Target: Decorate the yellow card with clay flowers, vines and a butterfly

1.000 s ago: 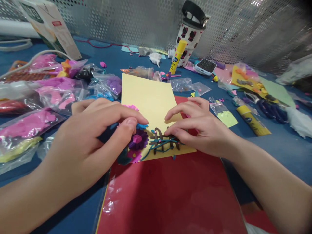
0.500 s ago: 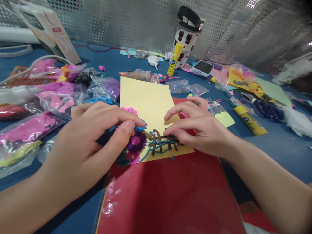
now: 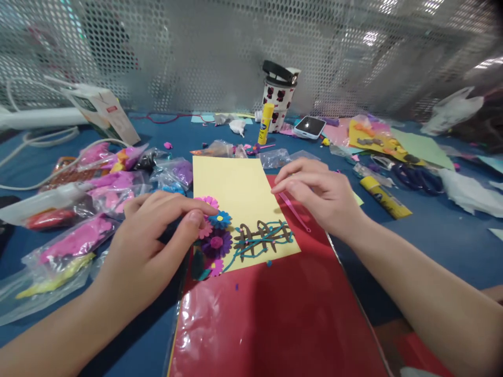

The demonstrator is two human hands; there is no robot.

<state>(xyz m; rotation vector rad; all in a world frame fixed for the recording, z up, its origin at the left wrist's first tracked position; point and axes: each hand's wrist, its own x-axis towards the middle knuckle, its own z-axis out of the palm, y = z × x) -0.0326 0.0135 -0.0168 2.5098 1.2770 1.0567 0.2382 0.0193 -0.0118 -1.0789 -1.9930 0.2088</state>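
My left hand (image 3: 157, 235) rests at the left edge of a pale yellow card (image 3: 231, 178), its index finger stretched over the clay flowers. These are a blue flower (image 3: 220, 219), a purple flower (image 3: 216, 244) and pink ones, partly hidden by my fingers. Beside them a brown clay fence (image 3: 261, 241) with teal strands lies along the card's lower part. My right hand (image 3: 320, 196) hovers at the card's right edge with bent fingers, nothing visible in them. Under it a thin pink tool (image 3: 296, 213) lies on the red folder (image 3: 275, 314); its upper end is near my fingertips.
Bags of coloured clay (image 3: 78, 238) cover the left side. At the back stand a carton (image 3: 106, 112), a glue stick (image 3: 265, 124) and a patterned bottle (image 3: 279, 97), with a phone (image 3: 309, 127) beside them. Scissors (image 3: 418, 178) and a yellow tube (image 3: 385, 197) lie at right.
My right hand has lifted off the fence and moved up to the card's right edge, uncovering the fence and more of the pink tool. My left hand stays by the flowers; the view has tilted up.
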